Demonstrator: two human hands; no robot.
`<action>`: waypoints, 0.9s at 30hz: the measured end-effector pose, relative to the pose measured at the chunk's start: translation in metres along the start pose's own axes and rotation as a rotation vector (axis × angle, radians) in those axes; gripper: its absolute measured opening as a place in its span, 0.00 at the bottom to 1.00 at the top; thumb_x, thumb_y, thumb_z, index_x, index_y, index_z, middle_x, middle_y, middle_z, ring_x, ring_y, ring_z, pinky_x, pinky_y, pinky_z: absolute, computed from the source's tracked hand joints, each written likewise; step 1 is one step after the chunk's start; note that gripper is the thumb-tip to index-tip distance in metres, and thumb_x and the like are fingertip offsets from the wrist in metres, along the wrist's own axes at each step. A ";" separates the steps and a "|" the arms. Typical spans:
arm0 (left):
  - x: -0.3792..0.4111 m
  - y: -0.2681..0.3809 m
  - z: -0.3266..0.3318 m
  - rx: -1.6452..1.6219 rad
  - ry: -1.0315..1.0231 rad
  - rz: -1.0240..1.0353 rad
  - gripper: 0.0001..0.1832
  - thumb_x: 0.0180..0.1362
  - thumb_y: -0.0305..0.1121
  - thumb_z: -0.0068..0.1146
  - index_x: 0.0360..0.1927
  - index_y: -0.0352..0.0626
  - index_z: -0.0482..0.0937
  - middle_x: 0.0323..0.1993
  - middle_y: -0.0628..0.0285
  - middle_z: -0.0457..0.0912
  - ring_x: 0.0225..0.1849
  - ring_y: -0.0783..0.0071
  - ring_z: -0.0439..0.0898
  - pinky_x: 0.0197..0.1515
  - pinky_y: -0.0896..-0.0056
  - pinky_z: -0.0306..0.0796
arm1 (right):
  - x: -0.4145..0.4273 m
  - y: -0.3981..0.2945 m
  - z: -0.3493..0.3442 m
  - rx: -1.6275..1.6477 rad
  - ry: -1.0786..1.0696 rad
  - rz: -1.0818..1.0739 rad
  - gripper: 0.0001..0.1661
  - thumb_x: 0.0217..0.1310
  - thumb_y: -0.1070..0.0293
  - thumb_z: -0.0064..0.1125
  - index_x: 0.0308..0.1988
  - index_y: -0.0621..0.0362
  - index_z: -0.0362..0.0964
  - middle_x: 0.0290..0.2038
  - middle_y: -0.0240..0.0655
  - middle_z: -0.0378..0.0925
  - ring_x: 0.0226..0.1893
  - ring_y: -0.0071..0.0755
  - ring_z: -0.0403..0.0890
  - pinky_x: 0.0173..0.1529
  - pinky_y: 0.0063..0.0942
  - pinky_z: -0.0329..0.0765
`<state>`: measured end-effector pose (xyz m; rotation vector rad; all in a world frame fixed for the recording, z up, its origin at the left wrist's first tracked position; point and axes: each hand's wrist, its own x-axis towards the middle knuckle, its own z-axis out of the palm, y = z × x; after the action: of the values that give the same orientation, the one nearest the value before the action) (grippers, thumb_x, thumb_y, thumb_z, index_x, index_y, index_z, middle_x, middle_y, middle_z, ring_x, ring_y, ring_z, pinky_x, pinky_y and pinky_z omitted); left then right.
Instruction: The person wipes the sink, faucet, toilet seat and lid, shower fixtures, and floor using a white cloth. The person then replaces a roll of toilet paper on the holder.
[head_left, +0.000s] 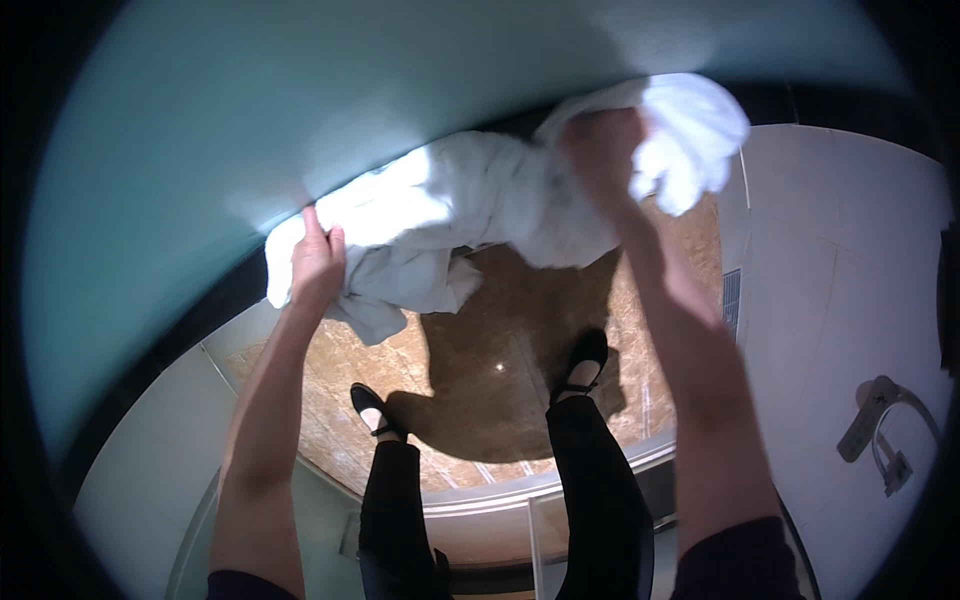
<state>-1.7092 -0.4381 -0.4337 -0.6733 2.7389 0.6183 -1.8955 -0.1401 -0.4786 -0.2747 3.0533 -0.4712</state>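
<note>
A large white towel (487, 180) stretches in a loose bundle along the foot of a smooth teal wall panel (225, 112). My left hand (319, 259) grips its left end, with the thumb side up against the panel. Part of the cloth hangs in folds below that hand. On the right, my right hand (607, 142) is blurred and holds the towel's other end, which flares out beyond the knuckles. Its fingers are partly hidden by cloth and blur.
My feet in black shoes (589, 356) stand on a brown stone floor (660, 360). To the right, a light wall (817, 247) carries a hand shower on a bracket (874, 420). A floor grate (731, 300) lies near that wall. Behind me runs a raised sill (487, 502).
</note>
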 end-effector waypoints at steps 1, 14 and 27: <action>-0.002 -0.014 0.002 0.017 -0.001 0.000 0.23 0.57 0.33 0.42 0.54 0.40 0.52 0.23 0.42 0.75 0.27 0.42 0.74 0.30 0.51 0.66 | -0.028 -0.069 -0.021 -0.231 -0.245 -0.024 0.25 0.48 0.56 0.47 0.36 0.70 0.69 0.37 0.52 0.69 0.42 0.51 0.67 0.46 0.46 0.63; 0.007 -0.073 0.006 0.203 -0.080 -0.082 0.22 0.58 0.31 0.37 0.55 0.39 0.52 0.22 0.53 0.74 0.26 0.61 0.74 0.37 0.64 0.68 | -0.051 -0.094 -0.034 -0.028 -0.475 -0.379 0.10 0.53 0.64 0.48 0.34 0.53 0.75 0.36 0.40 0.76 0.39 0.38 0.77 0.43 0.34 0.74; -0.296 0.132 -0.102 -0.295 -1.101 0.312 0.19 0.49 0.36 0.56 0.44 0.45 0.67 0.28 0.49 0.77 0.32 0.51 0.77 0.33 0.60 0.72 | -0.249 0.026 -0.063 1.718 -0.577 1.100 0.51 0.48 0.41 0.55 0.62 0.55 0.40 0.56 0.38 0.58 0.54 0.32 0.62 0.54 0.31 0.63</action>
<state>-1.5331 -0.2658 -0.1995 0.0931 1.7189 1.0641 -1.6594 -0.0518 -0.4230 0.9728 1.0475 -1.8939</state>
